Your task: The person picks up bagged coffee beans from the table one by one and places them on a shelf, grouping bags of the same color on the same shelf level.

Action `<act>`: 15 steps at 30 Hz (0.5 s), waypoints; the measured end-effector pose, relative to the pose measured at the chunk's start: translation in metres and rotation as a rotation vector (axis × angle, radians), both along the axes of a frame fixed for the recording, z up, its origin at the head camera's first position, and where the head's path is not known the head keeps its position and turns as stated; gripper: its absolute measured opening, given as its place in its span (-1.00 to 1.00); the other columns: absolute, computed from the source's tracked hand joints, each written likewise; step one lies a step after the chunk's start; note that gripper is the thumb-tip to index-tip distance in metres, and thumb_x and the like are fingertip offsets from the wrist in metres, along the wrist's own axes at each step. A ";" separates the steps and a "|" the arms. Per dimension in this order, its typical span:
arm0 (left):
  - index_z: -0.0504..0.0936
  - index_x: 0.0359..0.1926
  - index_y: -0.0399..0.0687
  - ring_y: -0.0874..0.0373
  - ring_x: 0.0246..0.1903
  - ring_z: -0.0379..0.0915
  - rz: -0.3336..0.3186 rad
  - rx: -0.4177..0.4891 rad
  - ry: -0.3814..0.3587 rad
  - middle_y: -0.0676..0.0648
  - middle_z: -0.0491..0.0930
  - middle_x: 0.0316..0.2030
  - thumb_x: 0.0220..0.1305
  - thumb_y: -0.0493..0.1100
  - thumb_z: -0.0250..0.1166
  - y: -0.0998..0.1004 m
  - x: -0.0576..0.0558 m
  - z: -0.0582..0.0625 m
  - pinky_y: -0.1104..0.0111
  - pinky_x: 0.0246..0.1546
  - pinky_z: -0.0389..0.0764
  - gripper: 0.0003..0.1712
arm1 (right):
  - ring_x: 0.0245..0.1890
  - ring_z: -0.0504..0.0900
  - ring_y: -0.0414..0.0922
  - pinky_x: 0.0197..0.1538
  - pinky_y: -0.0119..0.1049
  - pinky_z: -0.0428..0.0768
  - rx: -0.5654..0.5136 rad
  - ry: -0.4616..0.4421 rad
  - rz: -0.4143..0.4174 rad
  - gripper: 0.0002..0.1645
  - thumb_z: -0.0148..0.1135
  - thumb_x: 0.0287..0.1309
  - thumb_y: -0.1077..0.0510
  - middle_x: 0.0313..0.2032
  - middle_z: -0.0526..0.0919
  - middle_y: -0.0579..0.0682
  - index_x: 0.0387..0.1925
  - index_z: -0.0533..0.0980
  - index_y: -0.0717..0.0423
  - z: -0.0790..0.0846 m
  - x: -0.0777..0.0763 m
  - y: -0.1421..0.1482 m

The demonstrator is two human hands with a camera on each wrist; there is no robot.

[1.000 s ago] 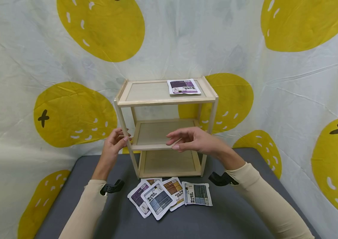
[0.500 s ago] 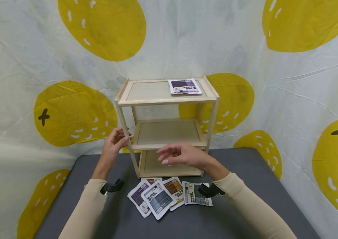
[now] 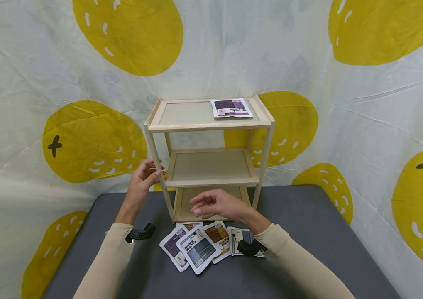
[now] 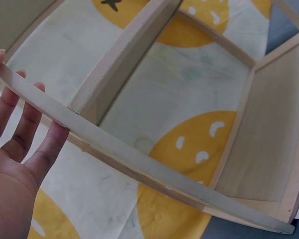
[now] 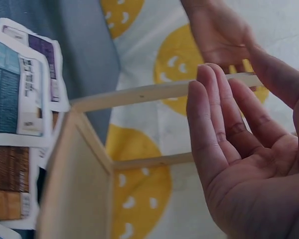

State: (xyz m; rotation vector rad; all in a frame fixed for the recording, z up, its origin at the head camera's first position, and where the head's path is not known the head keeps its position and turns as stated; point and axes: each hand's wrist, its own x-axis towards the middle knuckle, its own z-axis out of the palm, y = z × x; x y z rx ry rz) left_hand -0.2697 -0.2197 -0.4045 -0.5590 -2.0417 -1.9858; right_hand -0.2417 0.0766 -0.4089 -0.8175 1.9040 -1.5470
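A small three-tier wooden shelf [image 3: 211, 183] stands on the grey table. My left hand [image 3: 140, 185] holds its left front post [image 4: 134, 155], thumb on one side and fingertips on the other. My right hand [image 3: 218, 204], fingers loosely bent and holding nothing, hovers in front of the bottom tier, just above several flat packets. Among these are a blue-grey packet [image 3: 198, 250] on top, a purple packet [image 3: 174, 247] at left and a brown packet [image 3: 218, 237]. Another grey packet [image 3: 236, 241] at right is partly hidden by the right wrist strap. One purple packet [image 3: 231, 108] lies on the top tier.
The grey table [image 3: 301, 249] extends on both sides of the shelf. Behind it hangs a pale cloth [image 3: 204, 50] printed with large yellow fruit shapes. The middle tier [image 3: 211, 166] and bottom tier [image 3: 189, 203] sit between the wooden posts.
My right hand has moved down and to the left, from in front of the middle tier to in front of the bottom one. The left hand keeps its place on the post.
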 end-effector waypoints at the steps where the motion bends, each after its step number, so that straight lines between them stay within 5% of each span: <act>1: 0.38 0.29 -0.30 -0.13 0.05 0.60 -0.001 -0.002 0.000 -0.29 0.52 0.02 0.50 -0.21 0.19 0.000 0.000 0.000 0.36 0.00 0.65 -0.56 | 0.06 0.70 0.03 0.15 0.03 0.63 -0.004 -0.011 -0.006 -0.52 0.33 0.34 0.17 0.06 0.70 0.11 0.25 0.52 0.16 -0.004 0.000 -0.002; 8: 0.37 0.29 -0.30 -0.16 0.07 0.58 0.002 -0.011 0.002 -0.37 0.49 0.04 0.50 -0.21 0.20 0.000 -0.001 -0.001 0.35 0.01 0.65 -0.55 | 0.01 0.71 -0.03 0.07 -0.15 0.68 0.006 0.006 -0.035 -0.52 0.34 0.32 0.20 0.03 0.72 0.13 0.24 0.53 0.17 -0.031 -0.003 -0.014; 15: 0.37 0.29 -0.33 -0.15 0.05 0.59 -0.001 0.007 0.005 -0.29 0.51 0.00 0.50 -0.24 0.19 0.000 -0.001 -0.001 0.36 0.01 0.65 -0.56 | 0.02 0.71 -0.09 0.07 -0.24 0.66 -0.005 -0.009 0.020 -0.46 0.37 0.28 0.25 0.11 0.67 0.24 0.27 0.50 0.19 -0.044 -0.002 -0.026</act>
